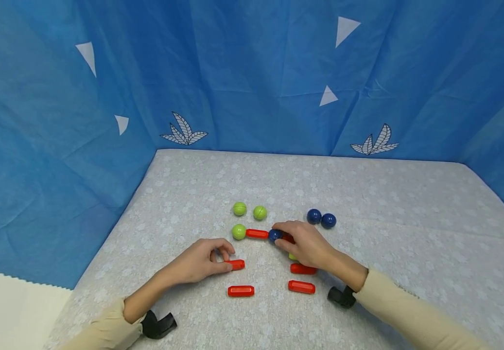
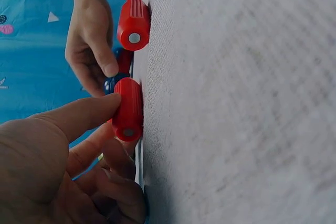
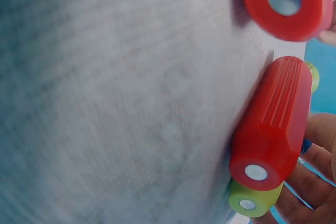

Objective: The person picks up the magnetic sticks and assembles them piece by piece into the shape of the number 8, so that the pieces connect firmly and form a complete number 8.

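Observation:
In the head view, my left hand is at a red magnetic rod lying on the cloth. The left wrist view shows the thumb on one side of this rod and curled fingers on the other. My right hand pinches a blue ball between thumb and forefinger. A second red rod joins that ball to a light green ball in a row. Another red rod runs from the blue ball under the right hand, partly hidden.
Two light green balls and two blue balls lie farther back. Nearer me are red rods, and one beside the right hand. A light green piece is partly hidden there. Blue curtain stands behind the table.

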A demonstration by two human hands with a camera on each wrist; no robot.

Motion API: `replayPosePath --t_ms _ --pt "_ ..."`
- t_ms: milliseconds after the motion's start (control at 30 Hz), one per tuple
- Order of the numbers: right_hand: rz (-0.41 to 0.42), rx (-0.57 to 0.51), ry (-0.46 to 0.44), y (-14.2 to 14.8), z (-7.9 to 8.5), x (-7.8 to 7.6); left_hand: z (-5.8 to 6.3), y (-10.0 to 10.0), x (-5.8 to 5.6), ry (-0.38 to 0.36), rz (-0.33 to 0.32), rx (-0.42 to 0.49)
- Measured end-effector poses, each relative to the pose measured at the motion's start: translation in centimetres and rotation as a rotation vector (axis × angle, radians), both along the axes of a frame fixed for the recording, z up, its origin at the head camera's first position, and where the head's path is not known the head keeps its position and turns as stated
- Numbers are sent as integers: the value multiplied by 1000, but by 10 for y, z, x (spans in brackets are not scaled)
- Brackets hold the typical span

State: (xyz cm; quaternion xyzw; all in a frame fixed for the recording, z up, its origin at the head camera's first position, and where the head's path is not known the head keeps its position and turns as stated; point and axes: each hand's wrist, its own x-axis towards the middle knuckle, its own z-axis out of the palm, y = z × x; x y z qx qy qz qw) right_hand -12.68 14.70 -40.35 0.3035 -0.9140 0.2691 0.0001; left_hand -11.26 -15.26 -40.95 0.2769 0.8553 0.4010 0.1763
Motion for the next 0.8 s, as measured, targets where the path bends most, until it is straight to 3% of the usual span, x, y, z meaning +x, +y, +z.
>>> replayPosePath --t_ms 200,567,800 --pt "-2 6 -2 0 0 0 -1 -3 -3 7 29 28" --pt "-4 12 -6 1 2 0 1 -6 -13 -27 198 91" --pt "-10 16 -17 0 0 1 0 -3 -14 -79 256 118"
